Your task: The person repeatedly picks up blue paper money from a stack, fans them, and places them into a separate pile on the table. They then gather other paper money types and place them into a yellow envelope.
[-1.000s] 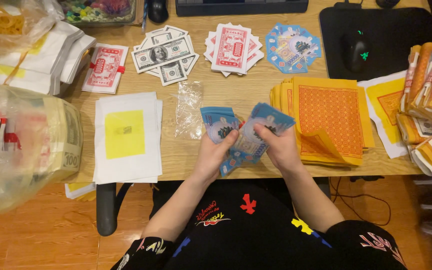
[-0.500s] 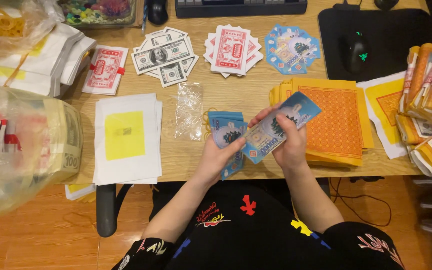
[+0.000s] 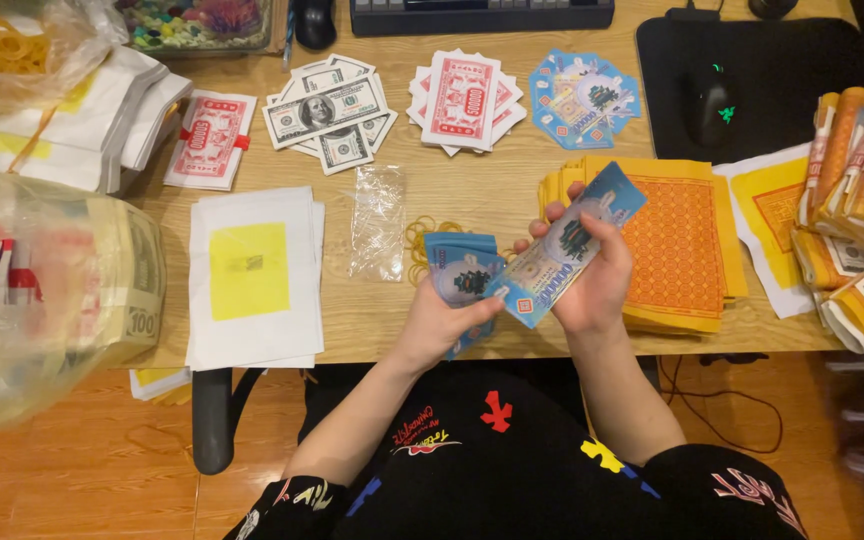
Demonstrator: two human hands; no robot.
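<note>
My right hand grips a stack of blue paper notes, tilted up to the right above the desk's front edge. My left hand holds a second bunch of blue notes fanned just left of it, its fingertips touching the lower end of the right-hand stack. Both hands hover over the wooden desk, beside a pile of orange patterned sheets.
A clear plastic sleeve and yellow rubber bands lie near my left hand. White-and-yellow paper, fanned grey banknotes, red notes, blue notes, rolled orange bundles, a mouse and a plastic bag surround them.
My right hand has lifted a stack of blue notes up and to the right, away from the bunch in my left hand, which stays low by the desk edge.
</note>
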